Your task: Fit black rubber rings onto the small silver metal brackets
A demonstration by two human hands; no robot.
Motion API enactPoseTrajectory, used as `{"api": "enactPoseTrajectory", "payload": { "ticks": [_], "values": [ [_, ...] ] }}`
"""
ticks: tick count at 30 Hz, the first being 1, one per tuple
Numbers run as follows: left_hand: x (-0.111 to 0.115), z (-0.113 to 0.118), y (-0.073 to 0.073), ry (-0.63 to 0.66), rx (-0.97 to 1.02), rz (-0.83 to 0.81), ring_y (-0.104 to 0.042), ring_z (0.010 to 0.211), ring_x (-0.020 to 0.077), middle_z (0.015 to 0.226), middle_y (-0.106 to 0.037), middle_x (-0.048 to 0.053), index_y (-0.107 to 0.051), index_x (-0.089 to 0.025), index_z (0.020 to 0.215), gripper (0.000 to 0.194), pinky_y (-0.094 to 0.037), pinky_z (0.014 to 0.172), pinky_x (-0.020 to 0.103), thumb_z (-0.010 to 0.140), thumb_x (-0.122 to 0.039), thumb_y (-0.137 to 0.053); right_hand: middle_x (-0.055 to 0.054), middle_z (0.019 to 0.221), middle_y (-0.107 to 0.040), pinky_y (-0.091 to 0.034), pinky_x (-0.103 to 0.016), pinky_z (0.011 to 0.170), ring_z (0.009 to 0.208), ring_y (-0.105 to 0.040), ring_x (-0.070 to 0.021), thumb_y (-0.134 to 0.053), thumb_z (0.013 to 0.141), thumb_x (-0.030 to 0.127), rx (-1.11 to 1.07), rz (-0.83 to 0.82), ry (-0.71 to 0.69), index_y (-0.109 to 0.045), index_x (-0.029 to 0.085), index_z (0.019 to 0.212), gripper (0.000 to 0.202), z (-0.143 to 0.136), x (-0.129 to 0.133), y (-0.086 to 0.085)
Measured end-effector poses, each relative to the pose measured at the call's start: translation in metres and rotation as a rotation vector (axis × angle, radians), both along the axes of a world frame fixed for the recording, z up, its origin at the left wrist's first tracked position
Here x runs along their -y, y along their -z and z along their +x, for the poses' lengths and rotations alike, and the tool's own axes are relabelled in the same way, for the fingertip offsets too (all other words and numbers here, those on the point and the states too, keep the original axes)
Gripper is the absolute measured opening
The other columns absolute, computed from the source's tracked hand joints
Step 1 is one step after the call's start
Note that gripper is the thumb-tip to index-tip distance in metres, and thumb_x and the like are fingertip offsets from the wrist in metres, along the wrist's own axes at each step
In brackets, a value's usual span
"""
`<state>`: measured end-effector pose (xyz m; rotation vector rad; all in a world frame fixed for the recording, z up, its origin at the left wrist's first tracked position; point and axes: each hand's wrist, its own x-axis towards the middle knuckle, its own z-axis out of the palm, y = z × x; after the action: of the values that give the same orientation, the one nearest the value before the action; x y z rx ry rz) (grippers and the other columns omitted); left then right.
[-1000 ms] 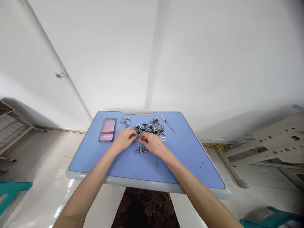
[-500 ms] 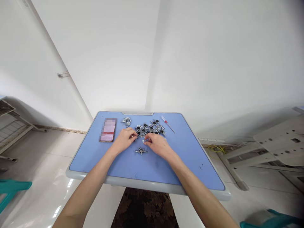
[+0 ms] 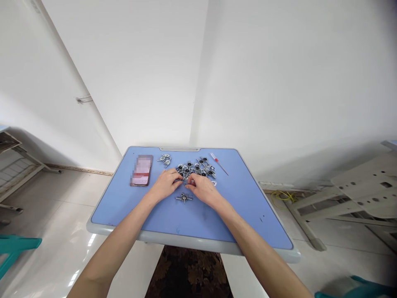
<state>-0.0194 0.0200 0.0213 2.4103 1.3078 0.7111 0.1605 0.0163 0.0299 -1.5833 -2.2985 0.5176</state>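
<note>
A pile of small metal parts with black round centres [image 3: 197, 167] lies on the blue table, just beyond both hands. My left hand [image 3: 166, 182] is closed at the pile's near left edge, its fingertips pinched on something too small to make out. Close beside it, my right hand [image 3: 201, 187] has thumb and fingers pressed together at the near edge of the pile; what they hold is hidden. One metal part [image 3: 184, 198] lies by itself nearer to me, below the gap between the hands. A flat pale piece [image 3: 214, 183] shows just right of my right hand.
A phone [image 3: 142, 170] lies at the table's left. Some silvery parts [image 3: 165, 159] sit at the back, left of the pile. A red-and-clear screwdriver [image 3: 218, 163] lies at the back right. The table [image 3: 192, 239] has a pale raised rim.
My left hand has shifted slightly right, towards my right hand. The fingertips of both hands are closer together. The flat pale piece beside my right hand shows more fully.
</note>
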Motion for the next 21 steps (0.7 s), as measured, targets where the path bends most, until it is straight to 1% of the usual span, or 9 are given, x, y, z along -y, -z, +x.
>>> {"api": "enactPoseTrajectory", "payload": {
  "ticks": [2,4,8,11,16,19,21],
  "values": [
    [0.000,0.002,0.000,0.017,-0.010,0.007,-0.057,0.088,0.0193,0.090,-0.061,0.004,-0.066,-0.020,0.088,0.009,-0.040,0.081,0.033,0.085,-0.020,-0.057,-0.002,0.077,-0.065,-0.035,-0.024,0.062,0.071,-0.057,-0.0155,-0.062,0.081,0.019,-0.010,0.022,-0.012,-0.061,0.019,0.081,0.001,-0.001,0.000,0.001],
    [0.000,0.002,-0.001,0.030,-0.005,0.010,-0.057,0.086,0.0188,0.086,-0.061,0.003,-0.065,-0.019,0.083,0.009,-0.039,0.079,0.032,0.085,-0.019,-0.056,-0.001,0.076,-0.065,-0.035,-0.024,0.061,0.069,-0.056,-0.0149,-0.060,0.081,0.018,-0.043,0.037,-0.019,-0.062,0.019,0.080,0.002,-0.001,0.000,0.000],
    [0.001,-0.001,-0.004,0.049,0.088,-0.014,-0.056,0.081,0.0164,0.082,-0.059,0.002,-0.062,-0.018,0.078,0.011,-0.038,0.077,0.031,0.086,-0.019,-0.055,0.001,0.071,-0.063,-0.036,-0.023,0.060,0.063,-0.052,-0.0127,-0.058,0.081,0.020,-0.212,0.021,-0.040,-0.063,0.019,0.078,0.006,0.002,0.002,-0.004],
    [0.004,-0.004,-0.009,0.075,0.220,-0.051,-0.054,0.076,0.0147,0.078,-0.058,0.002,-0.061,-0.017,0.074,0.014,-0.040,0.072,0.028,0.086,-0.022,-0.055,0.002,0.068,-0.061,-0.036,-0.023,0.059,0.059,-0.048,-0.0111,-0.053,0.083,0.024,-0.348,-0.021,-0.082,-0.064,0.019,0.077,0.013,0.008,0.006,-0.009],
    [0.013,-0.004,-0.017,0.127,0.356,-0.141,-0.053,0.074,0.0143,0.076,-0.058,0.002,-0.061,-0.017,0.071,0.018,-0.042,0.069,0.026,0.085,-0.027,-0.057,0.002,0.065,-0.059,-0.037,-0.022,0.055,0.055,-0.044,-0.0101,-0.055,0.080,0.030,-0.450,-0.116,-0.115,-0.064,0.018,0.075,0.016,0.015,0.016,-0.017],
    [0.014,-0.004,-0.018,0.126,0.422,-0.187,-0.054,0.073,0.0139,0.075,-0.059,0.002,-0.062,-0.016,0.071,0.021,-0.043,0.069,0.026,0.085,-0.031,-0.056,0.002,0.064,-0.057,-0.037,-0.022,0.053,0.054,-0.044,-0.0097,-0.056,0.079,0.034,-0.540,-0.191,-0.105,-0.063,0.017,0.075,0.019,0.019,0.017,-0.019],
    [0.012,-0.004,-0.017,0.101,0.435,-0.196,-0.054,0.073,0.0140,0.074,-0.059,0.002,-0.062,-0.016,0.071,0.023,-0.043,0.069,0.026,0.085,-0.033,-0.056,0.002,0.064,-0.057,-0.038,-0.022,0.053,0.055,-0.045,-0.0099,-0.057,0.079,0.036,-0.561,-0.217,-0.102,-0.063,0.017,0.075,0.021,0.022,0.017,-0.019]
  ]
}}
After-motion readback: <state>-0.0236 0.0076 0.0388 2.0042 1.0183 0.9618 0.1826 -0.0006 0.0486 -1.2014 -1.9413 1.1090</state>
